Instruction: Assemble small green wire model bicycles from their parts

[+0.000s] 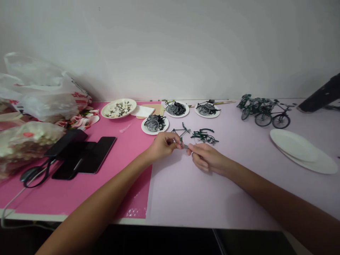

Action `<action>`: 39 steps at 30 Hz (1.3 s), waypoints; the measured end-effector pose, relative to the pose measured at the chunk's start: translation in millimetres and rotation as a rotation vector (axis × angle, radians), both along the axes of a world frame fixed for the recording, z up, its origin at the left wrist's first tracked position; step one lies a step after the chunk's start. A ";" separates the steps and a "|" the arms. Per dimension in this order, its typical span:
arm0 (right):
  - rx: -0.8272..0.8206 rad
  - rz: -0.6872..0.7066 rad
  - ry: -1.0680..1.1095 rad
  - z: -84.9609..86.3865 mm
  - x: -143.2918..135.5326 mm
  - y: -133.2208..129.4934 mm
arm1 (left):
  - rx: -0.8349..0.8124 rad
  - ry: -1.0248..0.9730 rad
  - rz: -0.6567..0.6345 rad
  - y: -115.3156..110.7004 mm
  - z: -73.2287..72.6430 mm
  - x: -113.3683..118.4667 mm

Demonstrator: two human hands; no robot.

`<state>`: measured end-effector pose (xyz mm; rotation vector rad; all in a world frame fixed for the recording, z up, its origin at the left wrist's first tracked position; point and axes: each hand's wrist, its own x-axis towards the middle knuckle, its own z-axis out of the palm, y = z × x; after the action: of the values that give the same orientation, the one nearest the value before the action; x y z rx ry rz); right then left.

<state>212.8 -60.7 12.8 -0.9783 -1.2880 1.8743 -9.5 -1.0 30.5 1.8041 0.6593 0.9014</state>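
Left hand (164,144) and right hand (205,156) are both pinching a tiny green-and-grey part (182,142) mid-worktop (191,198). Assembled dark-green miniature metal bikes (273,118) by the right back corner; loose dark-green frame pieces (204,136) look unjoined, so I'd say partway.

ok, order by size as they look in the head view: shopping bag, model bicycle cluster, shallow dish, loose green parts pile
Largest to smallest:
1. White shopping bag
2. Model bicycle cluster
3. Shallow dish
4. Loose green parts pile

Apparent size only.
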 end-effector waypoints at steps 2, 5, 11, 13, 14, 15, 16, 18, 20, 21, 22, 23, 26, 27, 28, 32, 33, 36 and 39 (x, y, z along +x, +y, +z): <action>-0.004 -0.008 -0.002 -0.1 -1.1 -0.3 | 0.015 0.038 0.003 0.2 0.2 -1.0; 0.002 -0.011 -0.028 -0.4 -1.6 0.5 | 0.016 0.075 0.007 0.8 -0.3 -1.9; 0.005 -0.024 -0.025 0.1 -2.1 1.9 | -0.035 0.040 0.001 0.4 -0.1 0.6; 0.014 -0.032 -0.019 0.2 -2.5 1.5 | -0.020 0.051 0.020 0.1 -0.1 1.3; 0.020 -0.037 -0.019 0.0 -2.7 1.4 | -0.007 0.061 0.030 0.2 -0.4 1.4; 0.025 -0.042 -0.022 -0.3 -2.8 1.4 | 0.004 0.069 0.038 0.4 -0.9 1.4; 0.030 -0.046 -0.025 -0.8 -2.8 1.5 | 0.011 0.076 0.041 0.8 -1.5 1.4; 0.044 -0.048 -0.033 -2.0 -3.1 1.9 | 0.017 0.082 0.045 1.7 -2.9 1.4; 0.062 -0.050 -0.042 -3.3 -3.8 2.3 | 0.014 0.080 0.056 2.4 -3.6 1.5; 0.074 -0.056 -0.045 -3.9 -4.6 2.3 | 0.009 0.077 0.065 2.5 -3.5 1.7; 0.089 -0.065 -0.051 -4.4 -5.5 2.3 | 0.001 0.070 0.074 2.4 -3.2 2.0; 0.109 -0.077 -0.059 -4.9 -6.5 2.0 | -0.014 0.057 0.081 2.3 -2.7 2.4; 0.227 -0.159 -0.125 -6.2 -9.3 0.5 | -0.078 -0.006 0.086 1.4 -1.5 3.7; 0.289 -0.197 -0.163 -6.5 -9.8 -0.1 | -0.102 -0.017 0.082 1.1 -1.6 4.1; 0.355 -0.237 -0.203 -6.6 -9.9 -0.7 | -0.125 -0.022 0.075 1.0 -2.1 4.5; 0.569 -0.338 -0.351 -4.7 -7.4 -2.3 | -0.195 -0.036 0.033 1.6 -5.6 5.8; 0.605 -0.352 -0.376 -3.8 -6.5 -2.5 | -0.209 -0.054 0.026 2.0 -6.2 6.2; 0.698 -0.385 -0.439 -0.3 -5.2 -3.2 | -0.267 -0.113 0.017 2.8 -5.9 7.2; 0.814 -0.416 -0.533 2.8 -5.4 -4.0 | -0.335 -0.166 0.000 2.5 -3.8 7.8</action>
<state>207.4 -64.7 15.6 -1.1779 -1.7632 0.6611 -1.7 1.5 26.7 1.4162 0.6609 0.8723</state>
